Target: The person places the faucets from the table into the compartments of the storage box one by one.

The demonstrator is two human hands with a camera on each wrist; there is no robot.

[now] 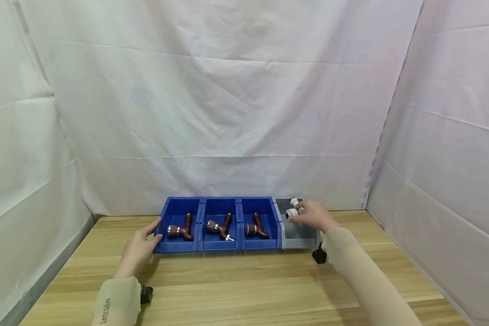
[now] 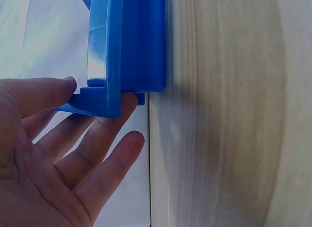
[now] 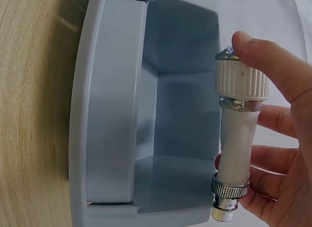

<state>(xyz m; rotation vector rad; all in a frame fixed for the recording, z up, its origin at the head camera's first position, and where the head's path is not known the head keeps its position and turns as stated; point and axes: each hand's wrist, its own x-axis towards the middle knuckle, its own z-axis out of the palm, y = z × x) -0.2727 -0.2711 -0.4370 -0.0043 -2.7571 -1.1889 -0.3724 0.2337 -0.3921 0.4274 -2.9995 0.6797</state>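
Observation:
My right hand [image 1: 315,215] holds a white valve [image 3: 237,144] with a ribbed knob and chrome fittings, thumb on the knob end and fingers behind the body. The valve is over the grey bin [image 1: 301,243], at the right end of the row. At the row's other end, my left hand [image 1: 138,246] grips the side rim of the leftmost blue bin [image 2: 105,102], thumb on one side and fingers on the other. Brown branched valves lie one to a blue bin: a left one [image 1: 183,231], a middle one [image 1: 222,226] and a right one [image 1: 257,226].
The middle blue bin [image 1: 219,245] and the right blue bin [image 1: 262,244] stand side by side with the others on a wooden table [image 1: 228,290]. White cloth [image 1: 228,113] hangs behind the bins and along both sides.

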